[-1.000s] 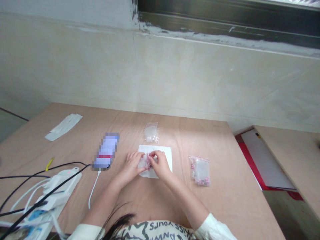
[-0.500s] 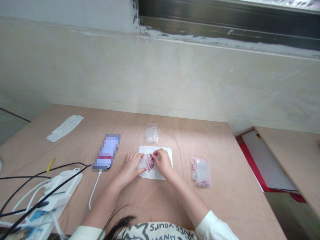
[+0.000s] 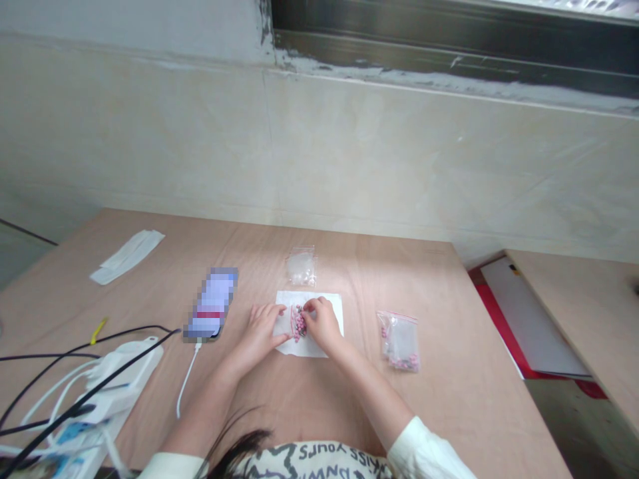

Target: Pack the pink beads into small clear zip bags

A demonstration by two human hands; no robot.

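A small clear zip bag (image 3: 285, 322) lies on a white paper sheet (image 3: 333, 307) at the table's middle. My left hand (image 3: 259, 331) pinches the bag's left side, fingers closed on it. My right hand (image 3: 321, 323) is curled over a heap of small pink beads (image 3: 298, 322) at the bag's mouth, its fingertips pinched there. What sits between those fingertips is too small to make out.
Another clear bag (image 3: 301, 268) lies just beyond the paper, and a bag with pink beads (image 3: 401, 340) lies to the right. A phone (image 3: 212, 303) on a white cable sits left. A power strip (image 3: 112, 386) with cables fills the near-left corner. Folded white paper (image 3: 126, 256) lies far left.
More pink beads now show at the bag's mouth between my hands. My right hand has shifted slightly over them; my left hand has stayed on the bag.
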